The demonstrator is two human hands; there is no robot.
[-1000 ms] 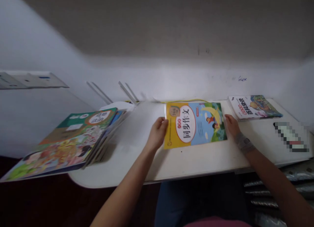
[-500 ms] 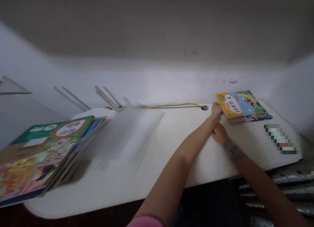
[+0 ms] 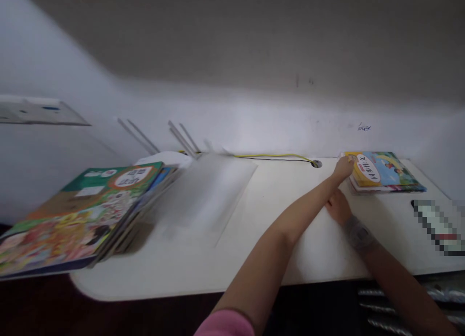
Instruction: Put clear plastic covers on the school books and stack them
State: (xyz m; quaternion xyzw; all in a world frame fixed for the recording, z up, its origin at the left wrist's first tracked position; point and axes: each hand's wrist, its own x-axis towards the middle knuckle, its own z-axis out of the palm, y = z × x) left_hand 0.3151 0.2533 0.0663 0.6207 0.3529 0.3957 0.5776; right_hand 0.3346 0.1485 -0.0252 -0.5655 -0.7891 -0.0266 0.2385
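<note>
Because its cover looked glossy and its body thin, the yellow-and-blue book (image 3: 391, 167) would probably have handled as light and bendy, apt to slide on slick paper and to crease at a pinched corner. It lay face up on other printed matter (image 3: 394, 188) towards the right of the tabletop (image 3: 279, 190); its left edge seemed a fair place to take hold, ideally with the far end supported. The left grip (image 3: 343, 168) looked closed on that edge, its underside hidden. The right grip (image 3: 338, 207) was curled just below it with nothing visible inside; how far open it was, I could not tell. The left arm (image 3: 271, 253) crowded its way. A pixelated object (image 3: 438, 224) lay near the book's near right corner, a cable hole (image 3: 317, 164) left of the left grip, and a pile of books (image 3: 83, 215) well apart at the left.
</note>
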